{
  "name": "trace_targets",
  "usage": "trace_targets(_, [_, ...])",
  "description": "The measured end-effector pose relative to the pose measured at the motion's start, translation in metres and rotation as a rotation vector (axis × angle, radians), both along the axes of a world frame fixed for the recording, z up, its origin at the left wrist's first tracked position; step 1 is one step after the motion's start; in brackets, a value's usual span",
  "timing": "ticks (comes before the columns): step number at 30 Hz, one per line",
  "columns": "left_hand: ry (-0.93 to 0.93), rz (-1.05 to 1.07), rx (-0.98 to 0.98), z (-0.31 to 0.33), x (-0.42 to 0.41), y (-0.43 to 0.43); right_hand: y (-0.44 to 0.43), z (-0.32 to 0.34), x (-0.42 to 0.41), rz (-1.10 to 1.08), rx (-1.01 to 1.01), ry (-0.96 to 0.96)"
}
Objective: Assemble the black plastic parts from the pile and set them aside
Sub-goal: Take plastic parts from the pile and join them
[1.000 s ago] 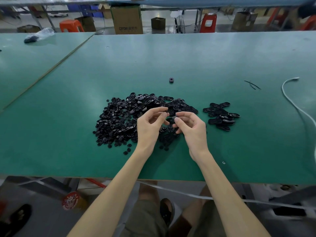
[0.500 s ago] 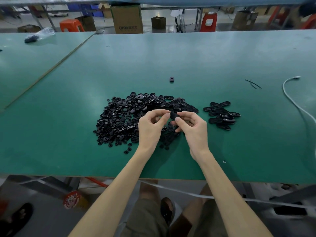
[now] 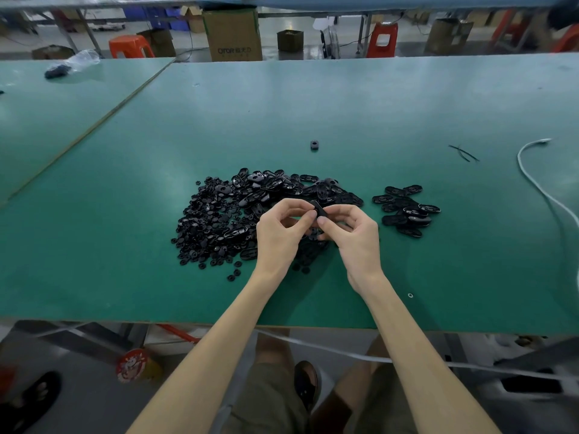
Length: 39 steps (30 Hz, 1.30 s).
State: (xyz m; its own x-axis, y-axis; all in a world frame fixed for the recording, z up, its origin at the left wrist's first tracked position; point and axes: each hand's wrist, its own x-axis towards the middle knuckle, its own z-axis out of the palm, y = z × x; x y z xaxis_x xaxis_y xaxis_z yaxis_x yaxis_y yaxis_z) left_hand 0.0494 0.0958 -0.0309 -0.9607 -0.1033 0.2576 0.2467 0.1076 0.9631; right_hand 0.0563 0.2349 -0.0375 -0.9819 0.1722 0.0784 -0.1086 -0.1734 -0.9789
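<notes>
A big pile of black plastic parts (image 3: 238, 211), small round pieces and larger oval ones, lies on the green table (image 3: 125, 277). To its right sits a smaller heap of oval parts (image 3: 405, 209). Just above the pile's near right edge, my left hand (image 3: 280, 234) and my right hand (image 3: 355, 236) meet fingertip to fingertip. Between them they pinch one black oval part (image 3: 319, 209), which stands tilted on end. Fingers hide most of that part.
A single black part (image 3: 314, 145) lies alone farther back. A white cable (image 3: 539, 183) curves along the right side, with thin black ties (image 3: 463, 152) near it. A plastic bag (image 3: 72, 64) rests on the far left table. Cardboard boxes (image 3: 233, 36) and orange stools stand beyond.
Both hands lifted slightly and drew together; the black part now shows upright between the fingertips, where a second ago it was barely visible.
</notes>
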Motion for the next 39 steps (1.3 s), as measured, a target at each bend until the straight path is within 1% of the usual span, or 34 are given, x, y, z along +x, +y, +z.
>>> trace_targets(10, [-0.008, 0.023, -0.056, 0.0008, 0.0012, 0.0007, 0.0004, -0.0003, 0.0001, 0.013, 0.012, 0.012])
trace_targets(22, [0.045, 0.080, -0.143, 0.0001, 0.0024, 0.0021, 0.0011, 0.0003, 0.0000, 0.014, 0.015, -0.001])
trace_targets(29, [0.122, 0.125, -0.290, -0.0003, 0.0041, 0.0051, 0.0004, 0.0004, 0.0013, 0.018, -0.006, -0.003])
trace_targets(34, [0.109, 0.122, -0.235, 0.0009, 0.0029, 0.0020, -0.0003, 0.0024, 0.0010, 0.017, -0.026, -0.005])
trace_targets(39, [0.026, 0.078, -0.099, 0.0000, -0.0003, -0.0015, -0.0009, 0.0036, 0.0015, 0.029, -0.070, -0.012])
